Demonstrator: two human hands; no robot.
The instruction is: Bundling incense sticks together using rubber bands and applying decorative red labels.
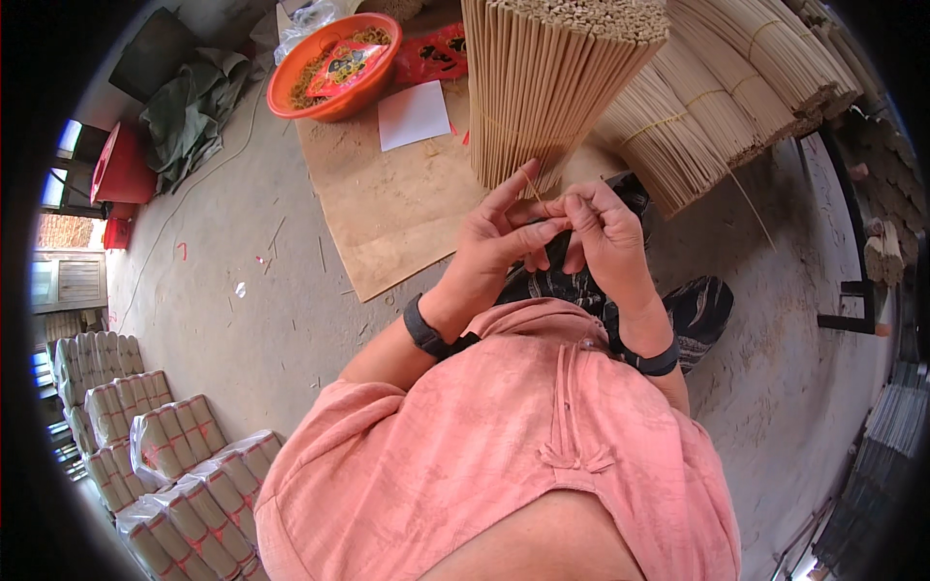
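The left hand [504,232] has its fingers partly spread, a thin yellowish strand [532,182] running off its raised forefinger toward the right hand [607,230]. There, thumb and forefinger come together; whether they grip the strand cannot be told. Just beyond the fingers, a tall bundle of thin tan sticks [557,92] stands upright, the left forefinger overlapping its foot in view. Its sticks are packed tight, their cut ends forming a rough, pale top. It stands on a brown flat board [354,213]. Left of it lie a blank-looking white sheet [415,116] and red printed packaging [426,56]; near these, an orange round bowl [339,108] holds yellowish bands and a red printed packet [344,70], its lettering too small to read. Tan stick bundles [693,102] lie close on the right, one loose stick [754,208] jutting out. Well apart, plastic-wrapped bundles [179,441] fill the lower left.
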